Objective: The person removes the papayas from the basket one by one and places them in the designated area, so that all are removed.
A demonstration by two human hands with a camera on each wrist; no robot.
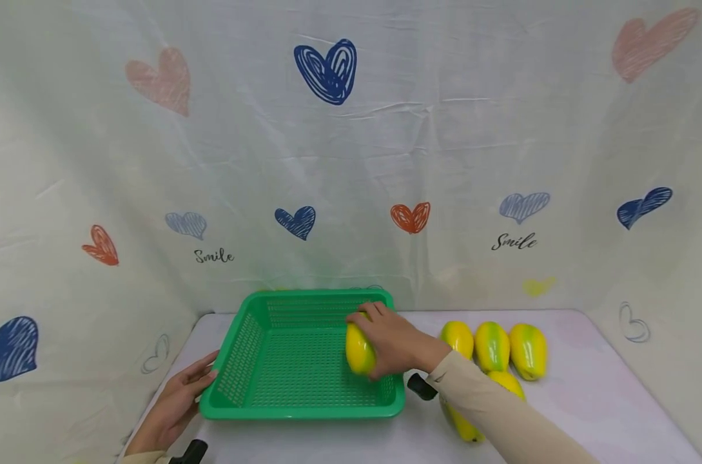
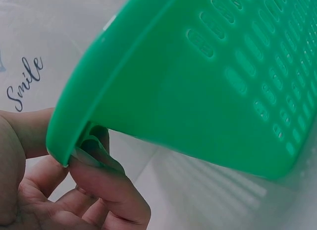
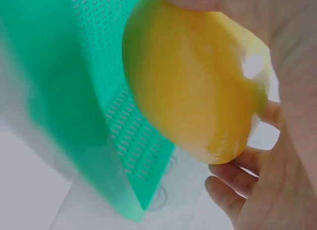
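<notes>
A green plastic basket (image 1: 301,412) with slotted walls stands on the table. My left hand (image 1: 178,401) grips its left rim; in the left wrist view, the fingers (image 2: 111,188) curl under the rim's edge. Over the basket's right side, my right hand (image 1: 398,338) holds a yellow papaya (image 1: 359,348) with greenish patches. In the right wrist view that papaya (image 3: 193,84) lies between the thumb and the fingers (image 3: 237,178), beside the basket wall (image 3: 69,101). Its far side is hidden by the hand. No other fruit shows inside the basket.
Several more yellow-green papayas (image 1: 492,347) lie on the table (image 1: 594,399) to the right of the basket, some partly covered by my right sleeve (image 1: 501,412). A white curtain (image 1: 351,161) printed with hearts hangs behind the table.
</notes>
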